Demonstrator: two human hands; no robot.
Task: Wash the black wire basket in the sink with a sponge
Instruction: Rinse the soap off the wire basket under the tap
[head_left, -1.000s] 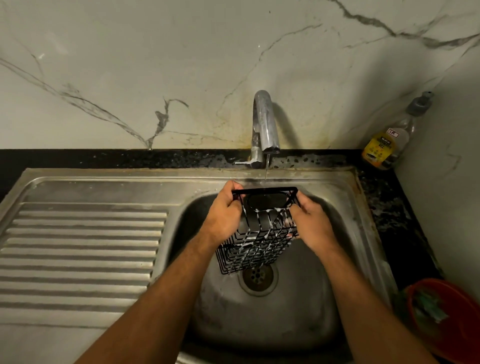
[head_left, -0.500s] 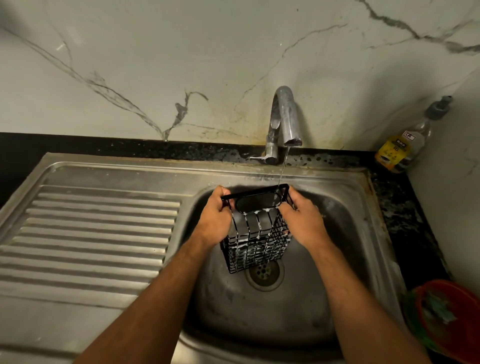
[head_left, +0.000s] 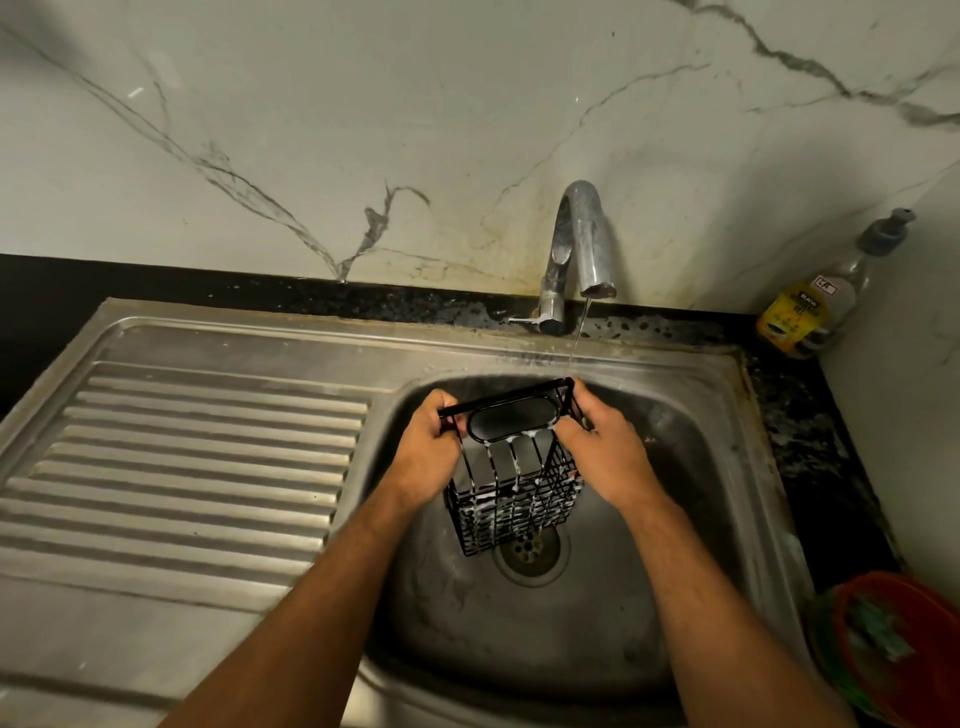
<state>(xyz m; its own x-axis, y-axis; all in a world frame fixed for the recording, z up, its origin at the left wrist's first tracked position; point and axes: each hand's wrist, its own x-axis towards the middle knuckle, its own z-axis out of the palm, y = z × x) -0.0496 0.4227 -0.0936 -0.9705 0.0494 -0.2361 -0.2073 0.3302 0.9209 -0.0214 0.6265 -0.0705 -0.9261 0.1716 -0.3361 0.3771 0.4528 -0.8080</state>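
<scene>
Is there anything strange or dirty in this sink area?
Yes. The white marble wall behind the chrome tap carries yellowish-brown stains, and white foam clings to the black wire basket.

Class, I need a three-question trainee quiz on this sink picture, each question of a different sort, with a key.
1. True or false: both hands hold the black wire basket.
2. Where does the water stream land? A basket's top edge; B draining board; C red tub.
3. Fill in: white ____ clings to the basket's wires.

Key: 1 true: left hand, right hand. 2 A. 3 foam.
</scene>
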